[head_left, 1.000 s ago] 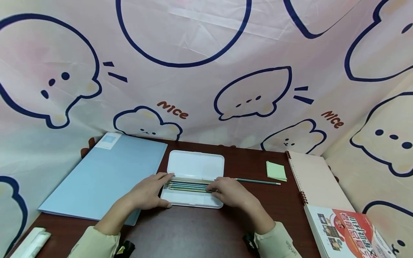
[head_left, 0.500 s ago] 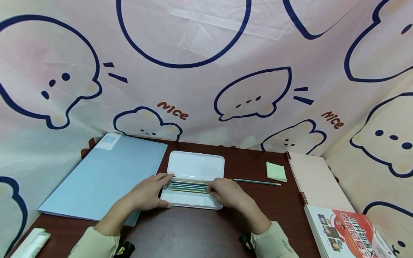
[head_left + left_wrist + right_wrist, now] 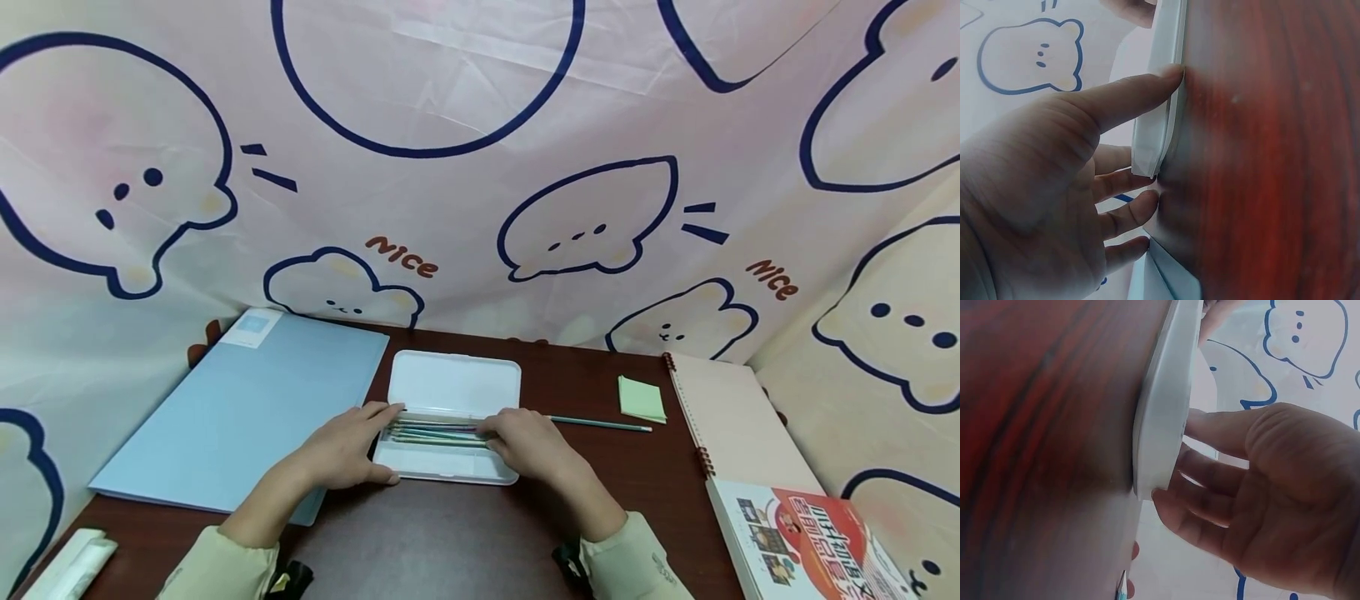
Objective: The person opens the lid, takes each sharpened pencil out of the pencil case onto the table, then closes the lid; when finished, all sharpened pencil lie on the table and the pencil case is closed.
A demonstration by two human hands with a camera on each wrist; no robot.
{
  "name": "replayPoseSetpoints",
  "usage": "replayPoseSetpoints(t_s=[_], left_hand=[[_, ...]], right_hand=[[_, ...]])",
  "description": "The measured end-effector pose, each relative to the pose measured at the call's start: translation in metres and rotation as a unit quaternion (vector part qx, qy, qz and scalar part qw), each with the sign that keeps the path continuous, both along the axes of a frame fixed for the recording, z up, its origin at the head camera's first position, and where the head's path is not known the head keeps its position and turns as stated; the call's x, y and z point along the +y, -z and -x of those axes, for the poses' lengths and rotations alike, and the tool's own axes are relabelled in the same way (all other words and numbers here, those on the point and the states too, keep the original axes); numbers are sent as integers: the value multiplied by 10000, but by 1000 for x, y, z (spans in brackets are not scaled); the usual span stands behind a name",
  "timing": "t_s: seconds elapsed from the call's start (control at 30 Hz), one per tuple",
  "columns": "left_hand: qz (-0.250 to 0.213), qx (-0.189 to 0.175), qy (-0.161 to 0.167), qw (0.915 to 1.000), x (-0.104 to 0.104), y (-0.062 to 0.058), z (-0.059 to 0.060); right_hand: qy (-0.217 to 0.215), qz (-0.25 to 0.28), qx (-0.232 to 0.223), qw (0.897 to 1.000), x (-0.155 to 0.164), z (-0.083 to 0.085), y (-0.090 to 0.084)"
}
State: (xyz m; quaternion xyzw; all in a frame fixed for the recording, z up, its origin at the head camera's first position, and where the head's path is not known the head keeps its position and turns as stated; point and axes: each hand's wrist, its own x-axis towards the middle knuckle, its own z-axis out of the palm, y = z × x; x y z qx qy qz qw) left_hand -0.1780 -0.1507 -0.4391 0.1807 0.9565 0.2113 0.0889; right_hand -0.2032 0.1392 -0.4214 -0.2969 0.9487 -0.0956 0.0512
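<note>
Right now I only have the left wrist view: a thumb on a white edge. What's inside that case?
Observer: Several pencils lie lengthwise in the open white case.
Operator: Where is the other hand?
Observer: The right hand rests on the case's right end, fingers over the pencils.
Operator: Anything loose on the desk?
Observer: One green pencil lies right of the case, near a green sticky-note pad.

Glossy wood table, matt plastic case
</note>
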Motion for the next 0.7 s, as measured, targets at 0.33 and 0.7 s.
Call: replayPoseSetpoints(t_s=[0.33,0.7], left_hand=[[20,-24,-22,10000,2,0,1],[58,-31,-38,10000,1,-1,1]], right_hand=[[123,-49,42,9999,2,5,1],[94,345,269,9990,15,5,-11]])
